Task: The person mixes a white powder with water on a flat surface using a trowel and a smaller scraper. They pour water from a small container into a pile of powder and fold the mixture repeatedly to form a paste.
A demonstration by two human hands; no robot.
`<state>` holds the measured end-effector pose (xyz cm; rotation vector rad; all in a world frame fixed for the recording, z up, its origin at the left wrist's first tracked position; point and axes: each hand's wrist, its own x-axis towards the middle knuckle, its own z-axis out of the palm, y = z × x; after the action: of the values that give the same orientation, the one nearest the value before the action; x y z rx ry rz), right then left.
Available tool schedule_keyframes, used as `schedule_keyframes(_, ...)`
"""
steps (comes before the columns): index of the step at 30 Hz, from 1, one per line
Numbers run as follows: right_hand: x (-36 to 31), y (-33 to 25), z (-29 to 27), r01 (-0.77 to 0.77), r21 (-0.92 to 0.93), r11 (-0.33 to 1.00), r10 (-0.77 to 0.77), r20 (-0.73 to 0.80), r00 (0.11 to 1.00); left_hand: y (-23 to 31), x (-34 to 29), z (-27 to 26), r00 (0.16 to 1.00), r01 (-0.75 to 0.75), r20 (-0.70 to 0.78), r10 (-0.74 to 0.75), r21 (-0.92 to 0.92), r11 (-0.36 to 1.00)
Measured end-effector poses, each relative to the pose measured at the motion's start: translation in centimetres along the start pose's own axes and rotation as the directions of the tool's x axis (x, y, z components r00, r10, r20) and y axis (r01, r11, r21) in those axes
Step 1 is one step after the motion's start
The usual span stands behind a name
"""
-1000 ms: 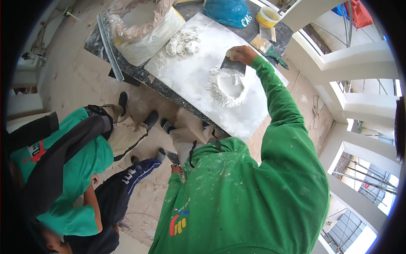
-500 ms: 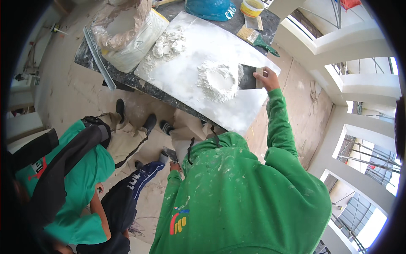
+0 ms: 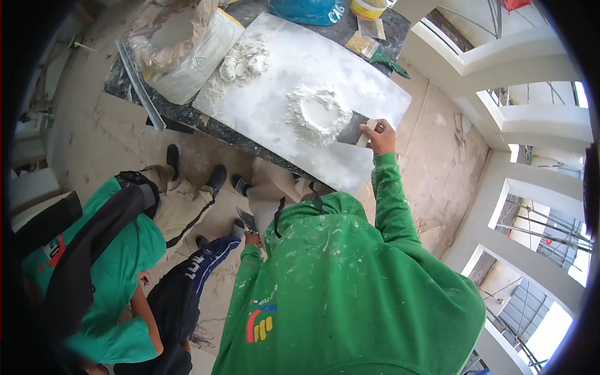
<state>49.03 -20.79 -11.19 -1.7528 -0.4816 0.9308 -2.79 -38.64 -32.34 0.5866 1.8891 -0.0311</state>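
Observation:
My right hand (image 3: 380,136) is closed around the pale handle of a wide putty knife (image 3: 351,129). The dark blade rests at the right side of a ring-shaped mound of white powder (image 3: 301,122), which has a smooth hollow in its middle. Under both lies a pale, powder-dusted board (image 3: 340,164). Low by my left side, my left hand (image 3: 252,239) grips a second putty knife (image 3: 245,219), its blade pointing up and left; the fingers are only partly visible. A lumpy heap of white powder (image 3: 245,62) sits on the board's left part.
An opened bag of powder (image 3: 194,72) and a metal straightedge (image 3: 140,84) stand at the dark table's (image 3: 250,145) left. Behind are a blue hard hat (image 3: 304,9), a yellow tub (image 3: 369,9) and a brush (image 3: 381,57). People (image 3: 119,265) are close on my left.
My right hand has moved left and nearer to me, bringing the putty knife's blade along the ring's right side. My left hand stays low with its putty knife. The view has shifted slightly.

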Motion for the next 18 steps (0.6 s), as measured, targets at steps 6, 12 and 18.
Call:
schedule_keyframes(6,0.3,-0.7,-1.2,-0.024,-0.016,1.0,0.025,0.019,1.0,0.8,-2.3,0.1,0.997,-0.036,-0.066,0.034,-0.033,0.999)
schedule_keyframes(12,-0.9,2.5,-4.4,-0.241,-0.089,0.966,0.241,-0.013,0.97,1.4,-3.7,0.3,0.993,-0.084,-0.081,0.087,0.036,0.996)
schedule_keyframes(18,-0.4,2.2,-0.9,-0.161,0.039,0.986,0.16,0.018,0.987,3.2,-4.9,0.1,0.995,-0.063,-0.075,0.067,0.048,0.997)
